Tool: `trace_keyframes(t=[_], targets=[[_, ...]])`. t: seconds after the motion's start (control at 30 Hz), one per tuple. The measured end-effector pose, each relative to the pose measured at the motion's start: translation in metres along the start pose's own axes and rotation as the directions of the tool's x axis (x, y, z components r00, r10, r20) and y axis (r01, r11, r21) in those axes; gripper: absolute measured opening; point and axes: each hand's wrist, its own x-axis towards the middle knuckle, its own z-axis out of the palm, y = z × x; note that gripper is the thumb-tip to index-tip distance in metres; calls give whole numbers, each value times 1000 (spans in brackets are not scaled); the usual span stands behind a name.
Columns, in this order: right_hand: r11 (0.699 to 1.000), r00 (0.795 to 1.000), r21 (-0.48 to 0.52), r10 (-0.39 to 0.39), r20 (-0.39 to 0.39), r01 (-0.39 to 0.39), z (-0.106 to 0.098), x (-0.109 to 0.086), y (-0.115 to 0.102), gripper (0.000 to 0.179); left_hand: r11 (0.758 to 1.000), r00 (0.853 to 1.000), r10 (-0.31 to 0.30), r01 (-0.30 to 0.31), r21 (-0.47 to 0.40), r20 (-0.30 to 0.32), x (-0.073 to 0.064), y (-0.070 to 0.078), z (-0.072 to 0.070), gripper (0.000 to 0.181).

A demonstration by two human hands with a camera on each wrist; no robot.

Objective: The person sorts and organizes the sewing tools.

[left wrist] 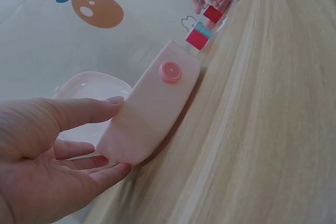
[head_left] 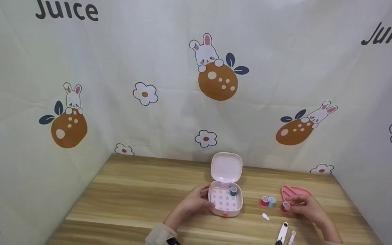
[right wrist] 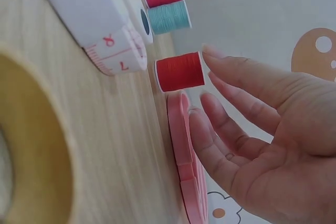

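A pink lidded box point(head_left: 226, 213) stands with its lid point(head_left: 226, 166) raised, and one dark teal thread spool point(head_left: 233, 191) sits inside at the back right. My left hand point(head_left: 196, 201) grips the left side of this box, thumb at the front corner and fingers point(left wrist: 84, 162) along the side. On the right, a red thread spool point(right wrist: 181, 72) stands upright on the table. My right hand point(right wrist: 273, 114) is beside its upper end with loosely bent fingers; a thumb tip is at the spool's rim, and whether it touches cannot be told.
A crimson spool point(head_left: 264, 201) and a light blue spool point(head_left: 272, 202) stand side by side. Behind my right hand lies a pink slotted plastic piece point(head_left: 294, 191). Nearer are a small white piece point(head_left: 265, 216), a white-handled tool point(head_left: 282, 233) and a slim pink-white tool point(head_left: 292, 237).
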Motion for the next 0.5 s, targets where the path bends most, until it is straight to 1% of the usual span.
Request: trace_keyframes(t=[0.13,0.23,0.5], targets=[[1000,1000,-3,-27,-3,27,-1,-1,1,34,1000,1000,7,-7,-17,7,0,-1,-1,83],[998,999,-28,-50,-9,50,-1,-3,0,35,999,1000,13,-13,-36,15,-1,-2,-1,81],[996,999,-77,-37,-18,36,1,-4,-2,32,1000,1000,4,-4,-26,6,0,-3,-1,80]])
